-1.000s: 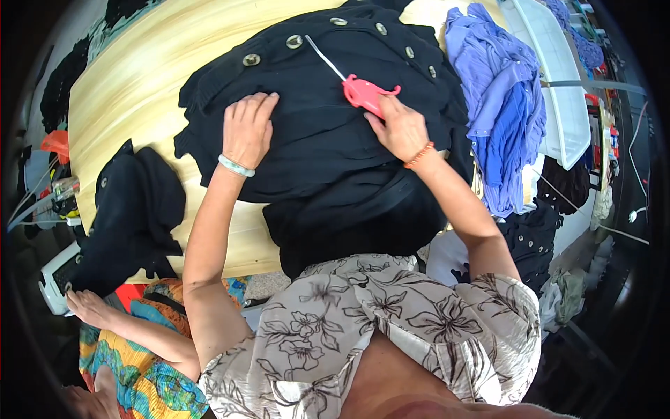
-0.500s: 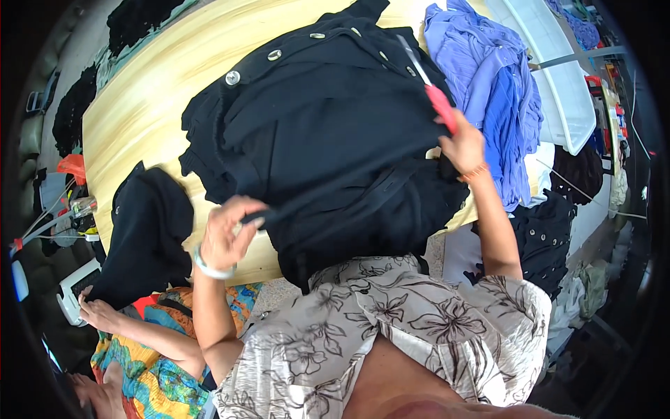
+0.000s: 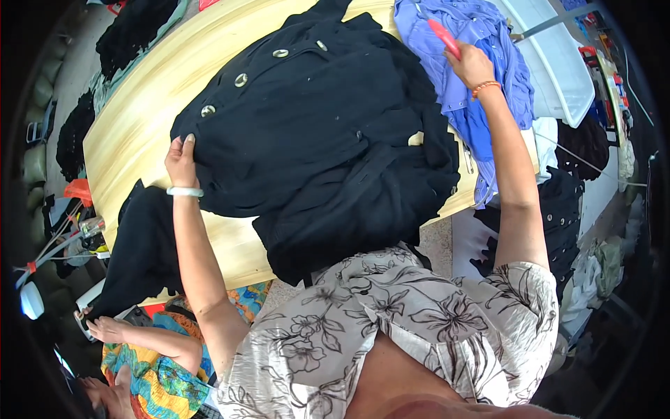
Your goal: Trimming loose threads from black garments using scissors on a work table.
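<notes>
A black garment [image 3: 300, 133] with shiny round buttons [image 3: 241, 80] along its far left side is spread over the table. My left hand [image 3: 181, 164] is closed on the garment's left edge, thumb and fingers pinching the cloth. Out to the far right, my right hand [image 3: 473, 67] grips a red-handled tool [image 3: 441, 35] with a slim metal end; its exact kind is unclear. That hand is above a heap of blue-violet garments [image 3: 457, 91], apart from the black cloth. A small metal tool [image 3: 467, 159] lies at the black garment's right edge.
The pale wood-patterned table [image 3: 132, 133] has a curving edge. Beyond the blue heap stands a translucent plastic bin [image 3: 548, 59]. At lower left, a co-worker's hand [image 3: 108, 328] is by another black garment [image 3: 143, 244]. More black clothes [image 3: 558, 209] hang at right.
My left hand has gone up and left to the garment's edge, and the cloth there lies flatter. My right hand has moved away with the red-handled tool, over the blue heap.
</notes>
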Tool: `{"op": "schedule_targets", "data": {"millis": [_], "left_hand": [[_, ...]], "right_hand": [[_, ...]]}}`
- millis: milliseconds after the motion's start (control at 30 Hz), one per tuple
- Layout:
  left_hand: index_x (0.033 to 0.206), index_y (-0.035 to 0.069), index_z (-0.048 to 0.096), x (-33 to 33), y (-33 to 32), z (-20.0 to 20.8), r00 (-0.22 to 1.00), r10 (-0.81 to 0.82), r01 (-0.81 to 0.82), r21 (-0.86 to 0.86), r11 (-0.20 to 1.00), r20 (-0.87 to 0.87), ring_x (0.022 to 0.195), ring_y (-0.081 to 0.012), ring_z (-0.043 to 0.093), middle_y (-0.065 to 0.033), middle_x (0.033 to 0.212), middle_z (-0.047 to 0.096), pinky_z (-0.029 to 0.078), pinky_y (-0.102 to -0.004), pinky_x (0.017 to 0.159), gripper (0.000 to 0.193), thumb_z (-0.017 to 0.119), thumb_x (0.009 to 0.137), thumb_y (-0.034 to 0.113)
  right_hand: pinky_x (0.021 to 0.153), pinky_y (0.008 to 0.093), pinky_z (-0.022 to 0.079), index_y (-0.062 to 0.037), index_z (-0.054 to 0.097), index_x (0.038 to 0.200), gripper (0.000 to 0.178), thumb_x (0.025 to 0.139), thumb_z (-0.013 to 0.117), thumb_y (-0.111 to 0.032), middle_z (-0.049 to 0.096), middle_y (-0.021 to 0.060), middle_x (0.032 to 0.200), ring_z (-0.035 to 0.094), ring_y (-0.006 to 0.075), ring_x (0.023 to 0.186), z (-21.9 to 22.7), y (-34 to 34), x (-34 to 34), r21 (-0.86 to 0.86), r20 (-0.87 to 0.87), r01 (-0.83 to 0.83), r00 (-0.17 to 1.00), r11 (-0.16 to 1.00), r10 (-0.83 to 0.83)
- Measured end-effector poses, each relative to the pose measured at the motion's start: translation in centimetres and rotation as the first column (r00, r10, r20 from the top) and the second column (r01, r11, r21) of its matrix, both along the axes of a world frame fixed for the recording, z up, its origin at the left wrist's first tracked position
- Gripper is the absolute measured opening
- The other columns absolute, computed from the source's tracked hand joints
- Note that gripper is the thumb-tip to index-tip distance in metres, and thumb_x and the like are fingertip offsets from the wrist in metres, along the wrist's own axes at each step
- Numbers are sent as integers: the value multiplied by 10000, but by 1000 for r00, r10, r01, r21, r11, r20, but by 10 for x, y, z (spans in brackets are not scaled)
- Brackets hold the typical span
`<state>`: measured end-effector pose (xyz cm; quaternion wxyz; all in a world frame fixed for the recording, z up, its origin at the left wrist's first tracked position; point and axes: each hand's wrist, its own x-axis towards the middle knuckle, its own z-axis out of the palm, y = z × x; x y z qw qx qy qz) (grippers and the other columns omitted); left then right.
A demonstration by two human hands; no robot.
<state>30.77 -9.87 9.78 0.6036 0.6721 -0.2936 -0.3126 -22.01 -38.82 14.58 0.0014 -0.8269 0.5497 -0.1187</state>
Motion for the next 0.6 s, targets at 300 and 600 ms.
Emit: {"op": "schedule_targets", "data": {"millis": [300,600], "left_hand": [[1127,56,605,-223,-79,46,353,-334,519,114,847,874,1140,-356,535,-153,1178,586,411,-472,986,418,710,725,101],[1411,114,427,-291,-198,-53,-124,-507,370,514,774,853,1390,-310,320,-144,1468,395,166,-468,1162,584,566,909,378]], "right_hand": [[668,513,497,-46,495,1034,265,901,614,-241,544,214,1006,619,429,792,-41,86,-45,73,76,82,993,994,-87],[742,493,474,-37,500,1093,328,872,650,-228,625,254,822,613,444,814,-29,93,-48,422,300,-139,954,896,7]]}}
